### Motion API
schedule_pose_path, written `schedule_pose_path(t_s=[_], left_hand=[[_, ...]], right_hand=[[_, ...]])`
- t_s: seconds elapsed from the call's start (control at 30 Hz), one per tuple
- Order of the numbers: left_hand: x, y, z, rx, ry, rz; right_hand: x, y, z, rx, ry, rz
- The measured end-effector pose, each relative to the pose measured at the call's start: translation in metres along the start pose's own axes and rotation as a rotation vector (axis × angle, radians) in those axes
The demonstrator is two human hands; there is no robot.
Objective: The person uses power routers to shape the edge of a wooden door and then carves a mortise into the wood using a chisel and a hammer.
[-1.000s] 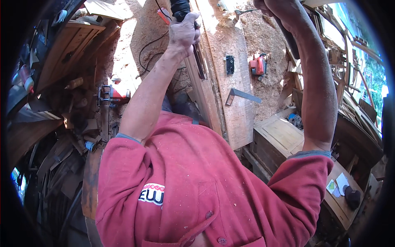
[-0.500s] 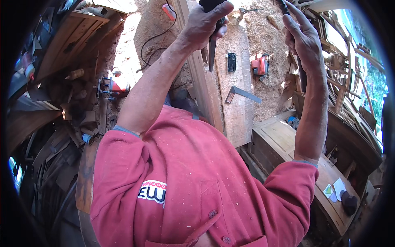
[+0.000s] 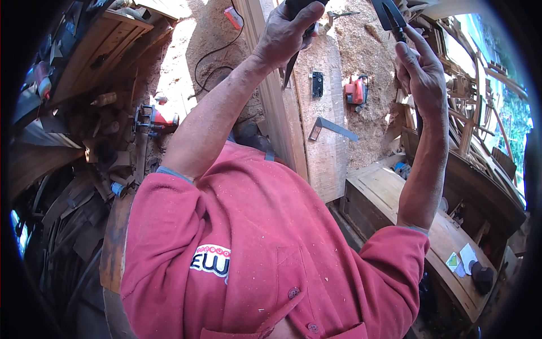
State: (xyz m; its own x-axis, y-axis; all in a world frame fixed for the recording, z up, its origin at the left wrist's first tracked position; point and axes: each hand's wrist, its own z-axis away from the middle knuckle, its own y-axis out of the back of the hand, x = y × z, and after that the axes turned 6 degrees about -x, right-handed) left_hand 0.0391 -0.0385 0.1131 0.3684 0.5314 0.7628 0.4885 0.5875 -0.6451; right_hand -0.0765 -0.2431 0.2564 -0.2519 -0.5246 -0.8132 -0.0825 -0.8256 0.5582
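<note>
At the top centre my left hand point(image 3: 282, 35) is closed round a black-handled tool point(image 3: 299, 7). Its narrow dark blade point(image 3: 290, 69) points down at the long wooden piece point(image 3: 285, 124) and looks like a chisel's. Whether the tip touches the wood I cannot tell. My right hand point(image 3: 422, 70) grips a claw hammer point(image 3: 388, 14), its forked dark head raised at the top edge and its handle running down behind my wrist. Between my arms, a black rectangular lock case point(image 3: 318, 84) and a try square point(image 3: 334, 129) lie on a pale plank point(image 3: 327, 166).
A red power tool point(image 3: 356, 91) rests on sawdust right of the plank. Another red power tool point(image 3: 161, 118) lies at the left, near a black cable point(image 3: 197, 70). A wooden cabinet point(image 3: 372, 189) stands lower right, with stacked timber point(image 3: 468, 118) beyond my right arm.
The hammer in my right hand has tilted, so its forked head now shows at the top edge; the hand has dropped slightly. The blade under my left hand has shifted a little upward and left.
</note>
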Motion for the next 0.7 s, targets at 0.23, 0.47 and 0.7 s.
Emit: schedule_pose_path(t_s=[0.23, 0.47, 0.7], left_hand=[[0.007, -0.006, 0.002, -0.062, -0.014, -0.111], [0.007, -0.007, 0.002, -0.036, -0.009, -0.189], [0.004, -0.011, 0.004, -0.083, -0.021, -0.126]], right_hand=[[0.0, -0.001, 0.003, -0.047, 0.023, 0.002], [-0.001, -0.001, 0.001, 0.007, 0.007, 0.016], [-0.013, 0.003, 0.001, 0.057, 0.062, 0.044]])
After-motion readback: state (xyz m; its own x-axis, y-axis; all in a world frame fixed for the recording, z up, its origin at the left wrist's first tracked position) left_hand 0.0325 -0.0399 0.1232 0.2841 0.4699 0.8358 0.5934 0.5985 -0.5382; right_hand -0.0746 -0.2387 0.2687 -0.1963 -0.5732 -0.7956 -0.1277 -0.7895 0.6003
